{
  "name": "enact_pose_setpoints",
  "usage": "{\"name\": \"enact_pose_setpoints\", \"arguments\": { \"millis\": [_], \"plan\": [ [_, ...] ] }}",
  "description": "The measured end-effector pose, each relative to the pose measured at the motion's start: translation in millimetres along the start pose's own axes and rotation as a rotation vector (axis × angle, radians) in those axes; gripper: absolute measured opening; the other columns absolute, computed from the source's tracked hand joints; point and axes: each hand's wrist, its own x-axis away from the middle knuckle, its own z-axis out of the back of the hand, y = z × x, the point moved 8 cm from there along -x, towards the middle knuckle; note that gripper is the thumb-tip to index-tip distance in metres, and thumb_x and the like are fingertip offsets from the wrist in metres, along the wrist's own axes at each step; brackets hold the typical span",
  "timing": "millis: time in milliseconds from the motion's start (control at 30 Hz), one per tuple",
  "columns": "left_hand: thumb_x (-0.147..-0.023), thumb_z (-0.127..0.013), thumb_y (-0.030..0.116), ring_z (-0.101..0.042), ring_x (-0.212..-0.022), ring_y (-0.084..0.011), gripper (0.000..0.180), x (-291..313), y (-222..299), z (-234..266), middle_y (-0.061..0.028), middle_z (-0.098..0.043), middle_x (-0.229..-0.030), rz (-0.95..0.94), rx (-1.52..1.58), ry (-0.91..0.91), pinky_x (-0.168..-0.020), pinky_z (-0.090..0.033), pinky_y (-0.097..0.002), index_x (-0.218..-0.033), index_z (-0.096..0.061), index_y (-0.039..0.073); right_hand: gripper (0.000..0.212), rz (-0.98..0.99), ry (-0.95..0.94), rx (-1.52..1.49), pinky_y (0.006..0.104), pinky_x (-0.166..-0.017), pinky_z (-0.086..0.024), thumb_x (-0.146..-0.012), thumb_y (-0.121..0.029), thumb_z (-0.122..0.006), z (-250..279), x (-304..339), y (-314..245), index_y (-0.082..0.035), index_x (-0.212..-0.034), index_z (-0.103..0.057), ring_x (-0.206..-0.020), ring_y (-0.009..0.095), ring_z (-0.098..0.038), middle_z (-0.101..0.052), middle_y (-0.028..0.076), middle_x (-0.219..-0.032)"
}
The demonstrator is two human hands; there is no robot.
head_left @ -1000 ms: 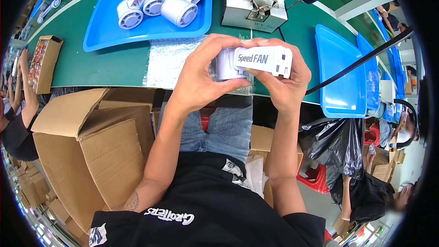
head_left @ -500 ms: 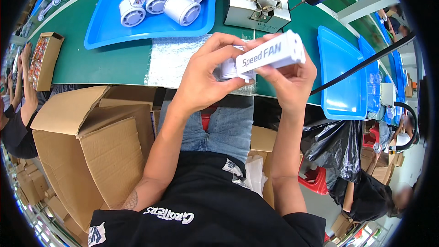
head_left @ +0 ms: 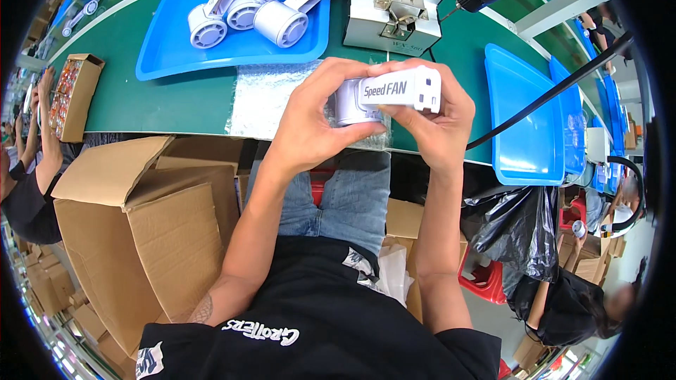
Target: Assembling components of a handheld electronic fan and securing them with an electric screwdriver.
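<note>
left hand (head_left: 304, 118): curled, thumb pointing right | right hand (head_left: 447, 123): curled, thumb pointing left | forearms (head_left: 253, 229): bare, extended forward

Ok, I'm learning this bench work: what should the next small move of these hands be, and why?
Perhaps turn the white handle slightly with the right hand while the left hand steadies the round housing: each hand grips one of the two joined parts, so a gentle turn might show how freely they move.

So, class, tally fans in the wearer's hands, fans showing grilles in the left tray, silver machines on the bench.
White plastic fan in the hands: 1
White fans showing grilles in blue plastic tray: 3
Silver metal box-shaped machine: 1
Total: 5
</note>
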Motion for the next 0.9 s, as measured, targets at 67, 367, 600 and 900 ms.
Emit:
{"name": "enact_pose_setpoints", "arguments": {
  "millis": [67,367,600,900],
  "plan": [
    [-0.069,-0.094,0.012,-0.069,-0.111,-0.0302,0.060,-0.3,2.2,1.5,-0.0128,-0.070,-0.121,-0.029,-0.041,0.043,-0.095,-0.053,-0.0386,-0.123,-0.070,0.003,0.046,-0.049,0.017,-0.038,0.0385,-0.099,-0.060,-0.081,0.011,-0.080,-1.8,-4.3,1.2,0.004,-0.124,-0.065,-0.114,0.024,-0.072,-0.075,0.018,-0.120],
    [-0.069,-0.097,0.018,-0.070,-0.108,-0.0322,0.054,-6.2,11.0,2.9,-0.0142,-0.071,-0.115,-0.057,-0.118,0.078,-0.093,-0.055,-0.0389,-0.115,-0.070,0.002,0.061,0.301,0.061,-0.143,0.0447,-0.103,-0.054,-0.084,0.000,-0.073,19.3,-24.1,-58.4,0.006,-0.141,-0.051,-0.122,0.030,-0.066,-0.064,0.024,-0.134],
    [-0.070,-0.096,0.011,-0.067,-0.109,-0.0284,0.053,-16.1,15.1,13.4,-0.0125,-0.069,-0.115,-0.045,-0.043,0.111,-0.096,-0.052,-0.0385,-0.116,-0.072,0.003,0.056,0.470,0.773,0.569,0.0340,-0.090,-0.052,-0.093,-0.027,-0.083,67.3,-104.6,-117.5,0.004,-0.130,-0.054,-0.106,0.016,-0.061,-0.062,0.012,-0.124],
    [-0.071,-0.095,0.009,-0.065,-0.118,-0.0291,0.059,-7.6,3.7,14.8,-0.0153,-0.068,-0.125,0.059,-0.010,0.002,-0.103,-0.051,-0.0380,-0.123,-0.068,0.001,0.053,0.434,0.190,-0.158,0.0354,-0.067,-0.051,-0.106,-0.031,-0.063,57.7,-88.1,-106.1,0.003,-0.143,-0.044,-0.073,0.019,-0.059,-0.058,0.010,-0.088]
  ]
}}
